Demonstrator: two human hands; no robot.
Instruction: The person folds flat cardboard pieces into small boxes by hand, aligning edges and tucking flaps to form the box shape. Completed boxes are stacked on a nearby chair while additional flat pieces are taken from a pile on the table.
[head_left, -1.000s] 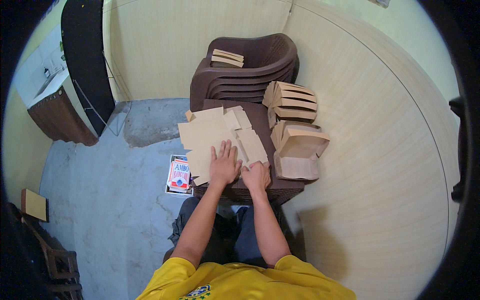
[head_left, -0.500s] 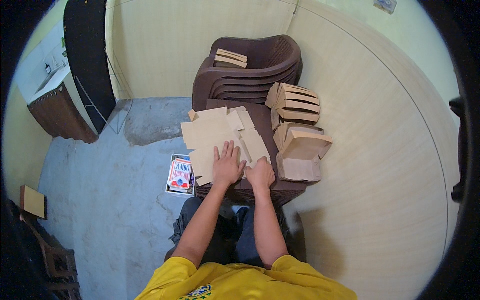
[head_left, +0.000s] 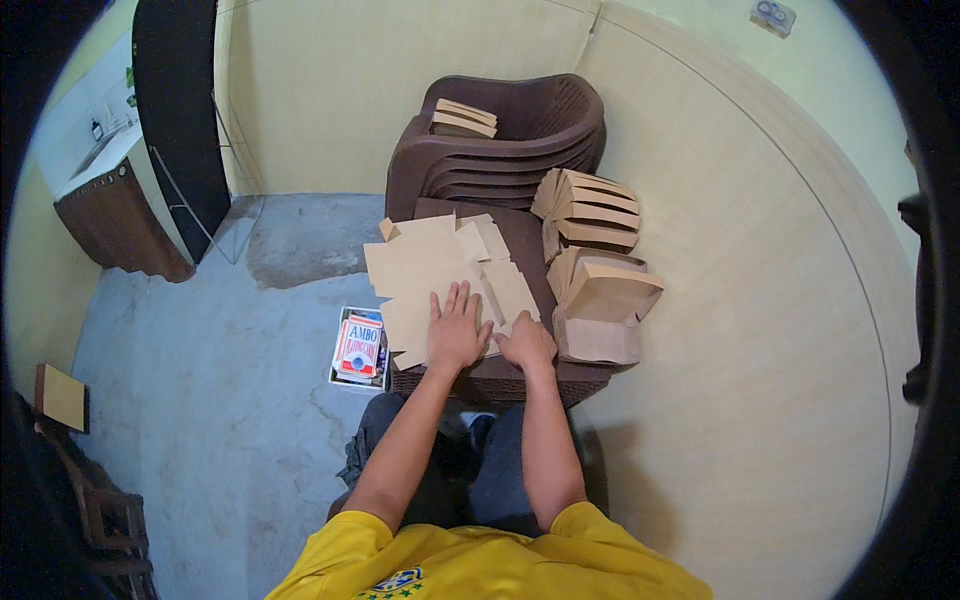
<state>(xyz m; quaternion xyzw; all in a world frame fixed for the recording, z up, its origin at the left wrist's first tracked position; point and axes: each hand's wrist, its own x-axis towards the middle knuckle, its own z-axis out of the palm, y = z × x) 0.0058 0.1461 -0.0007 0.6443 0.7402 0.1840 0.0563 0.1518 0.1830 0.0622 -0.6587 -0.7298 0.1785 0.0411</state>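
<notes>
A flat brown cardboard box blank [head_left: 425, 268] with cut flaps and raised fold lines lies on a dark brown woven seat [head_left: 522, 232]. My left hand [head_left: 457, 328] rests flat on it with the fingers spread, pressing its near middle. At the blank's near right corner, my right hand [head_left: 528, 343] is closed, with its fingers bent over the edge flap and its thumb toward the left hand. The fingertips of the right hand are partly hidden. Just right of it, a folded open cardboard box [head_left: 600, 335] stands with its lid raised.
Behind that box sit several nested folded boxes [head_left: 598, 210]. Stacked brown plastic chairs [head_left: 500, 155] stand at the back, with more cardboard pieces [head_left: 465, 117] on top. A small box of playing cards [head_left: 360, 348] is on the left. A pale wall [head_left: 730, 300] closes the right side.
My right hand has shifted slightly to the right along the blank's near edge, and its thumb stretches out more. The left hand stays in place, and the view has moved a little.
</notes>
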